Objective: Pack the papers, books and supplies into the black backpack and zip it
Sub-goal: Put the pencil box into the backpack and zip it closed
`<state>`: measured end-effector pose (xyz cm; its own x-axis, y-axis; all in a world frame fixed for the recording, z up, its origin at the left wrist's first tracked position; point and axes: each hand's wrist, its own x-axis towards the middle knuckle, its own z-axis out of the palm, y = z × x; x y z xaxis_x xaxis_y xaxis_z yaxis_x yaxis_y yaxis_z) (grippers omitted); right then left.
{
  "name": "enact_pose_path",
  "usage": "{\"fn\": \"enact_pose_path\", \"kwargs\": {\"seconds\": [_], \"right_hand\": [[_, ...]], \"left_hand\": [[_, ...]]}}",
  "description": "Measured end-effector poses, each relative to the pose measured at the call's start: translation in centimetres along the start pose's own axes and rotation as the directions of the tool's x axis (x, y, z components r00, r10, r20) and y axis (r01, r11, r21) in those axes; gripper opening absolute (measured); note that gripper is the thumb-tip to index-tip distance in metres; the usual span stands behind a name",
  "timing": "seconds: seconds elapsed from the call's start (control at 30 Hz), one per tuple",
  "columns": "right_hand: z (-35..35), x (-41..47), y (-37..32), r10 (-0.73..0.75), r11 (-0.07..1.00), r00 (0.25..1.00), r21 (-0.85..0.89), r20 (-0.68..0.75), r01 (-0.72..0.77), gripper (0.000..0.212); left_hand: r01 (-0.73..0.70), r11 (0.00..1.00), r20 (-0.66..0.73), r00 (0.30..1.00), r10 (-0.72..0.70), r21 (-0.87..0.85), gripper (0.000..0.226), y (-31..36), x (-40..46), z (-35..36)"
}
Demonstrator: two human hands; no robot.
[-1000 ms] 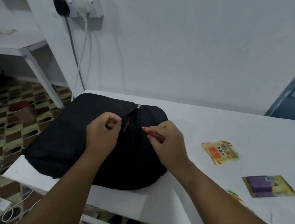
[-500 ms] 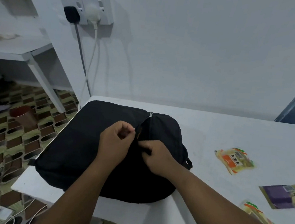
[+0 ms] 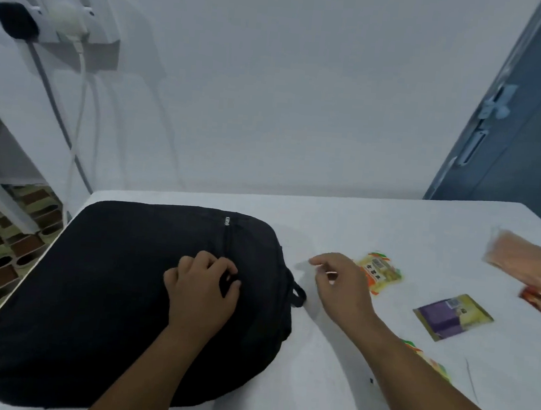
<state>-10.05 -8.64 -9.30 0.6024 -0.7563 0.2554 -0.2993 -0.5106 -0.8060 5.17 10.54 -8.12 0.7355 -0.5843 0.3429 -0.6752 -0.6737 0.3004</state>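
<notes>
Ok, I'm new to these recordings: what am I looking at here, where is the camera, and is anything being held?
No machine here: a person works with bare hands, and the camera sits on their head, looking forward and down. So the two arms coming in from the bottom are the wearer's own. A black backpack lies flat on a white table. The left hand rests on the backpack with fingers curled at the zip line; whether it pinches the zip I cannot tell. The right hand hangs above the table beside the bag, fingers loosely bent, its grip empty. To the right lie snack packets: a yellow packet, a purple packet and others at the edge of view.
</notes>
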Motion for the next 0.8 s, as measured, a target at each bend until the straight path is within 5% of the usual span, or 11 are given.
{"fn": "enact_pose_path", "kwargs": {"seconds": [0.07, 0.17, 0.23, 0.33, 0.53, 0.7, 0.8], "right_hand": [[-1.4, 0.7, 2.3, 0.082, 0.978, 0.996, -0.190, -0.033, -0.087, 0.034], [-3.4, 1.6, 4.6, 0.356, 0.797, 0.935, -0.525, 0.011, -0.297, 0.056], [-3.7, 1.8, 5.4, 0.385, 0.735, 0.923, -0.612, 0.020, -0.293, 0.047], [-3.5, 1.7, 5.3, 0.293, 0.830, 0.955, -0.507, 0.041, -0.233, 0.021], [-1.7, 0.5, 3.1, 0.015, 0.974, 1.000, -0.226, 0.011, -0.012, 0.012], [0.3, 0.0, -2.3, -0.229, 0.973, 0.971, 0.018, -0.064, 0.231, 0.014], [1.9, 0.0, -4.7, -0.298, 0.949, 0.954, 0.094, -0.040, 0.300, 0.016]], "left_hand": [[0.001, 1.000, -0.004, 1.000, -0.001, 0.012, 0.020, -0.1, 0.2, 0.2], [0.016, 1.000, -0.001, 1.000, -0.016, 0.009, 0.019, 0.2, 0.5, 0.2], [0.025, 1.000, -0.012, 1.000, -0.025, -0.009, 0.017, 0.3, 0.6, 0.2], [0.041, 0.998, -0.003, 0.999, -0.041, -0.041, 0.015, 0.4, 0.5, 0.0], [0.075, 0.986, 0.103, 0.993, -0.060, -0.149, 0.027, 0.2, 1.1, -1.8], [0.210, 0.912, 0.356, 0.931, -0.077, -0.352, 0.038, -0.9, 1.8, -4.7], [0.143, 0.972, 0.360, 0.930, -0.067, -0.188, 0.037, -1.0, 2.1, -5.7]]}}
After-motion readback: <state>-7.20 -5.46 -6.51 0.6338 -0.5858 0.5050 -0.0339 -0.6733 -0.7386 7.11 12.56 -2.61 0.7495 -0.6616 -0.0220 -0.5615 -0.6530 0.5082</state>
